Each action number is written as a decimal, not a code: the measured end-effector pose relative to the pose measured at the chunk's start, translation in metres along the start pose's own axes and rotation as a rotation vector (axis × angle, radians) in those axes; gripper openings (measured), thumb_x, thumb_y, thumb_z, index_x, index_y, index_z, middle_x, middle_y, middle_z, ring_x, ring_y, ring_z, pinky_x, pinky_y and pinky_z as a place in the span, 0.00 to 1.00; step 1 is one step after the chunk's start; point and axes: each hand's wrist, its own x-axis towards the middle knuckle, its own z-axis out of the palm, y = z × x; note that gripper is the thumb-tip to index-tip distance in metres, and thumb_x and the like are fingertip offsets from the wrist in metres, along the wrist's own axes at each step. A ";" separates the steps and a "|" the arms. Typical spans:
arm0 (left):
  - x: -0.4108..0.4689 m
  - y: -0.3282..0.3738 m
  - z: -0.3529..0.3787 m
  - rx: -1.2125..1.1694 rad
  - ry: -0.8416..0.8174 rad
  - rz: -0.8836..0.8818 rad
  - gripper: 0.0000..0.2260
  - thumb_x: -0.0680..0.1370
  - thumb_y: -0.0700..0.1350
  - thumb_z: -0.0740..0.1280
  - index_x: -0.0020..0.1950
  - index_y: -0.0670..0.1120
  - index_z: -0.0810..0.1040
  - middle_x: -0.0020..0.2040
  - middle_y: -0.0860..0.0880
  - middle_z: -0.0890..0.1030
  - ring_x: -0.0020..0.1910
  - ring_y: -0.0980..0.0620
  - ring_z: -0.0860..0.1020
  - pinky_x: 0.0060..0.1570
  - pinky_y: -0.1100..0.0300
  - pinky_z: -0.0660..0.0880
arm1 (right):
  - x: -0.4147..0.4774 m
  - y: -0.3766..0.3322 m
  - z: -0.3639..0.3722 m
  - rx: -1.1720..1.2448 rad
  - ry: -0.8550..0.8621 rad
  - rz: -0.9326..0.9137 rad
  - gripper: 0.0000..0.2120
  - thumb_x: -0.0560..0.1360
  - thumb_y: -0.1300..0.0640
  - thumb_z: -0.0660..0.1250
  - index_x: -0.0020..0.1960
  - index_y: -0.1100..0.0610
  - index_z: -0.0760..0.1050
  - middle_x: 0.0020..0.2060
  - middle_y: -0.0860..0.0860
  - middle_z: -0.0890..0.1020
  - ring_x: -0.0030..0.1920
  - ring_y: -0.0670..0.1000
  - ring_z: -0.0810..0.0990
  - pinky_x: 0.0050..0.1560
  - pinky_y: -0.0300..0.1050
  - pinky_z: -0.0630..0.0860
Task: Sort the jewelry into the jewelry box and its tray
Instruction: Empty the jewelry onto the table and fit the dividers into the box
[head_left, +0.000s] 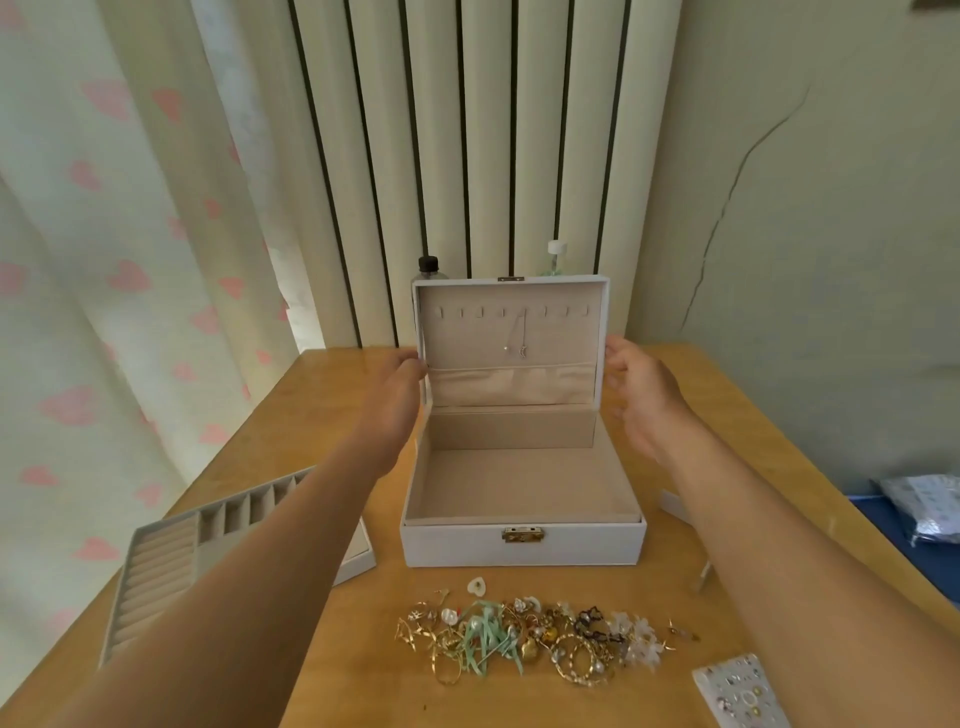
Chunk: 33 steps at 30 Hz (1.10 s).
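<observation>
On the table (322, 395) sat an open jewelry box (522, 543), lid (467, 338) upright. The tray (171, 561) lay left of the box. The left hand (397, 384) pinched the lid's left edge; the right hand (641, 387) touched its right edge, fingers loose. The jewelry (540, 636) lay heaped before the box.

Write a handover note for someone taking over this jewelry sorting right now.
The left hand pinches the lid by its left edge; the right hand is at its right edge, grip unclear. The jewelry box stands open, base empty; one necklace hangs inside the lid. The tray lies on the table left of the box. The jewelry pile sits in front. Remaining: sort the pile into box and tray.
</observation>
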 end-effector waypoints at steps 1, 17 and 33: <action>0.003 -0.003 0.001 0.025 -0.002 0.012 0.13 0.83 0.47 0.56 0.66 0.53 0.71 0.61 0.52 0.73 0.66 0.46 0.70 0.71 0.43 0.67 | 0.003 0.002 0.001 -0.017 0.002 -0.011 0.18 0.77 0.60 0.53 0.56 0.46 0.78 0.53 0.40 0.80 0.55 0.43 0.76 0.55 0.46 0.66; -0.017 -0.047 -0.008 0.293 -0.118 -0.193 0.27 0.80 0.45 0.66 0.78 0.45 0.61 0.73 0.45 0.70 0.69 0.42 0.71 0.66 0.48 0.72 | -0.020 0.041 -0.002 -0.464 -0.004 0.129 0.19 0.78 0.62 0.57 0.68 0.56 0.68 0.59 0.50 0.75 0.53 0.52 0.74 0.51 0.46 0.75; -0.049 -0.057 -0.010 0.424 -0.168 -0.233 0.16 0.75 0.35 0.58 0.61 0.41 0.74 0.58 0.36 0.79 0.56 0.35 0.79 0.55 0.40 0.78 | -0.052 0.056 -0.012 -0.494 -0.017 0.166 0.18 0.74 0.68 0.54 0.60 0.61 0.76 0.54 0.53 0.80 0.52 0.58 0.79 0.53 0.52 0.79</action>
